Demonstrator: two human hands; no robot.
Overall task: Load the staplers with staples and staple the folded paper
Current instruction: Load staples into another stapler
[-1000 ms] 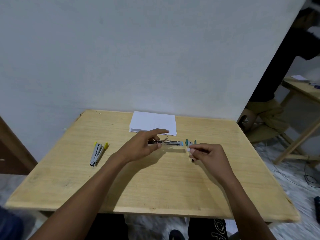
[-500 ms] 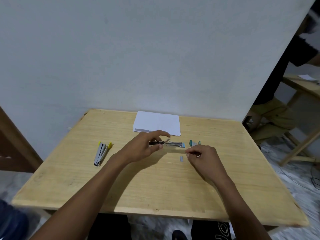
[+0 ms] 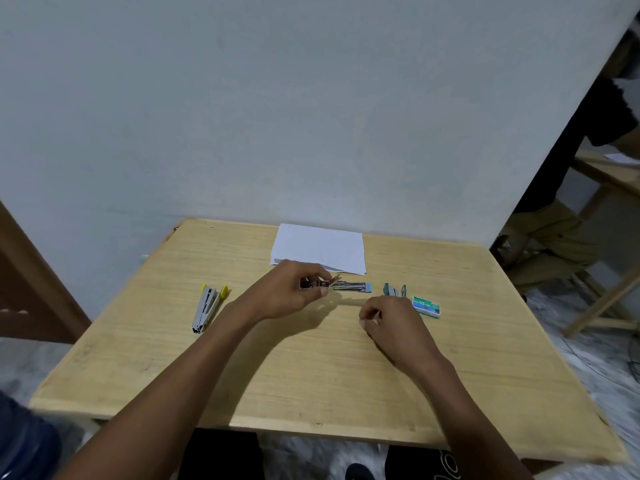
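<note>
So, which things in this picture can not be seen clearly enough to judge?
All in the head view:
- Whether the right hand pinches staples: fingers curl over it.
- Rear of the blue stapler: covered by the left hand.
- Staples inside its open channel: too small.
- Print on the green staple box: blurred.
- How the paper is folded: too flat to tell.

Legible text: the green staple box [image 3: 426, 306] on the wooden table [image 3: 311, 375] bears a white "10" on its top face (the smaller print beside it is too blurred to read). White lettering shows on dark clothing [image 3: 445, 467] at the bottom edge, cropped and unreadable. No other markings legible.
</note>
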